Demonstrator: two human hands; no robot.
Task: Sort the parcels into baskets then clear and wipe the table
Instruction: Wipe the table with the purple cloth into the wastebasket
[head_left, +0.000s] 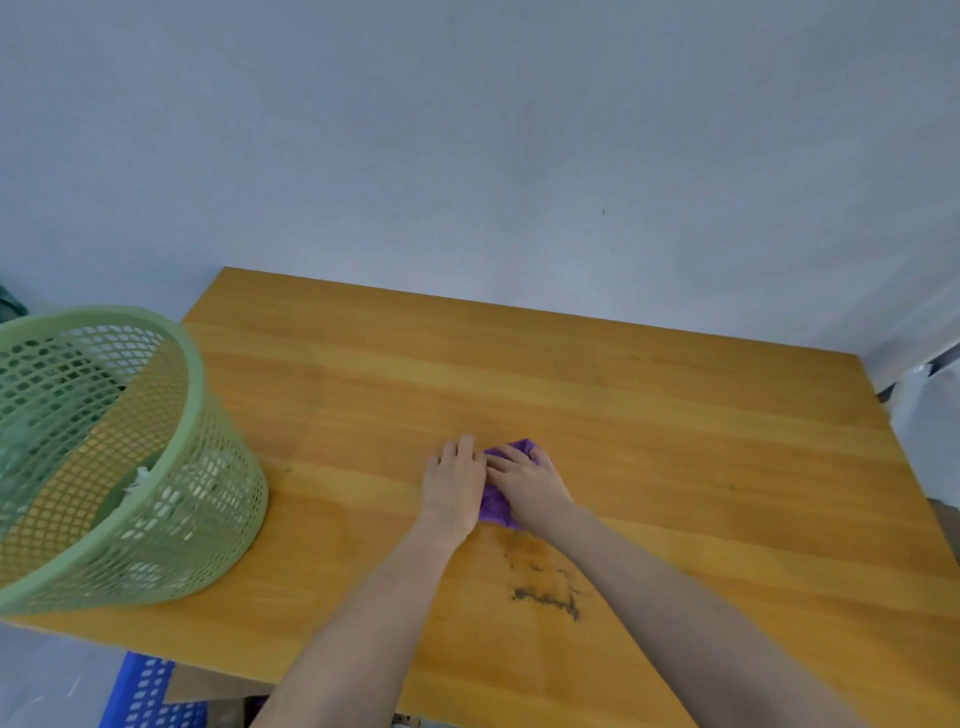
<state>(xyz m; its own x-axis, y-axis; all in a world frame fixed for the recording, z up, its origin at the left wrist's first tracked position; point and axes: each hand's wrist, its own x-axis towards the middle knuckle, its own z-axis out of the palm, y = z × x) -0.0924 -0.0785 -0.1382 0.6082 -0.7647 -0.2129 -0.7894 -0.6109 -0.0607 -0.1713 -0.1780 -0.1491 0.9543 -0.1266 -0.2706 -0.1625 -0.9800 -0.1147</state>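
Nothing here can be read: no lettering, label, brand mark or number shows on the wooden counter (623, 405), on the green mesh basket (156, 519), on the purple cloth (496, 501) or on the blue crate (145, 696).

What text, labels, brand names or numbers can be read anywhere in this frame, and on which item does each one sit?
None: no readable text in this view.
Green basket: plain mesh, no label visible.
Purple cloth under left hand and right hand: no tag shows.
Wooden table: only dark smudges, not writing.
Blue crate below the table edge: no marking visible.
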